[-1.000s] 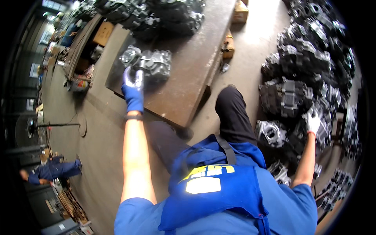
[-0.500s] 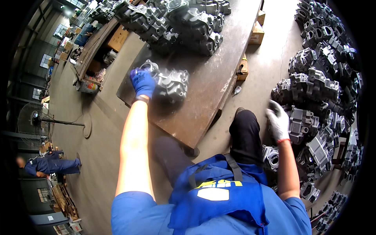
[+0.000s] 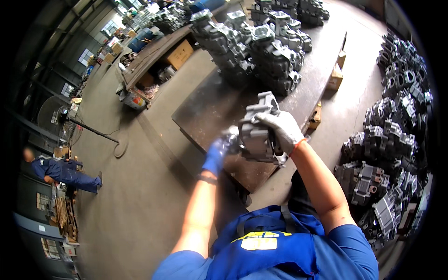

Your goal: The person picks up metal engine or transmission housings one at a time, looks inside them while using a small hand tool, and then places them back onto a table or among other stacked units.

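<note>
A grey cast-metal housing is tipped up on its side over the near end of the brown metal-topped table. My right hand, in a white glove, is closed round its upper right side, the thumb hidden behind it. My left hand, in a blue glove, is at the housing's left end beside a shiny rounded part; motion smears its fingers, so I cannot tell their grip. Whether the housing still touches the tabletop is unclear.
Stacked grey housings stand on the table's far part. A large heap of castings covers the floor at right. Cardboard boxes sit by the table's right edge. At left are a pedestal fan and a person in dark blue.
My right hand has come from the heap at right onto the housing. The housing has gone from lying on the table to tipped up. My view has swung, shifting the scene rightward.
</note>
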`<state>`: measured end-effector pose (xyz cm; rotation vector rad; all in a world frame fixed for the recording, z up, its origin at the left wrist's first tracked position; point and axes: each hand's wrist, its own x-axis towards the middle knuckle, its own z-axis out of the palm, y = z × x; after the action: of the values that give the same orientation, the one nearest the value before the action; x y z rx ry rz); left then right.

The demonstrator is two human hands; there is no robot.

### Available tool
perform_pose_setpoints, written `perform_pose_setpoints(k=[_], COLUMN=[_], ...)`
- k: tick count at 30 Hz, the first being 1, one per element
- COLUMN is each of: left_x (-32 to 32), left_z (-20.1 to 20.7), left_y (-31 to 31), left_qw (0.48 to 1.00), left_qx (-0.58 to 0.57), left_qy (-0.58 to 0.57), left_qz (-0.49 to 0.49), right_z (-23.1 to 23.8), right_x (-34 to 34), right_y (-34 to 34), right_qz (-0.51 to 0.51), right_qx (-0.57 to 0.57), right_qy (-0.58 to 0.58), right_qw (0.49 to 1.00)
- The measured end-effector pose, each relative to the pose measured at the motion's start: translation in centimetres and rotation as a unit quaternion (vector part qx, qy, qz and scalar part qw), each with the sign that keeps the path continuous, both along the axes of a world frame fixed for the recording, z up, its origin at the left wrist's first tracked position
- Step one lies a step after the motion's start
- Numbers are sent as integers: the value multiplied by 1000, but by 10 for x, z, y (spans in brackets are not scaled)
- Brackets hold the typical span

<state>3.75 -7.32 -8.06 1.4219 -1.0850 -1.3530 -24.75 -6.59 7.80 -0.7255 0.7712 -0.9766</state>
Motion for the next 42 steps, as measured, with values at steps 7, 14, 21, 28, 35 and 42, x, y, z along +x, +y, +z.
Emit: perform_pose_setpoints(k=[7, 14, 21, 28, 35, 42], left_x=[-57, 3, 5, -95, -89, -91], left_z=[102, 37, 55, 111, 84, 83], left_y=[58, 43, 39, 87, 84, 82], left_qw=[984, 976, 979, 721, 737, 709], left_qx=[-169, -57, -179, -225, -188, -192], left_qy=[54, 88, -57, -619, -631, -661], left_qz=[6, 190, 86, -216, -156, -154], right_z=[-13, -12, -92, -120, -116, -103], right_x=[46, -40, -73, -64, -27, -19], right_y=[10, 40, 53, 47, 13, -17], right_qz=[98, -42, -45, -71, -82, -31], right_qx=[-239, -138, -111, -231, -315, -331], right_qy=[316, 435, 465, 582, 619, 672], right_qw=[913, 889, 877, 776, 715, 662])
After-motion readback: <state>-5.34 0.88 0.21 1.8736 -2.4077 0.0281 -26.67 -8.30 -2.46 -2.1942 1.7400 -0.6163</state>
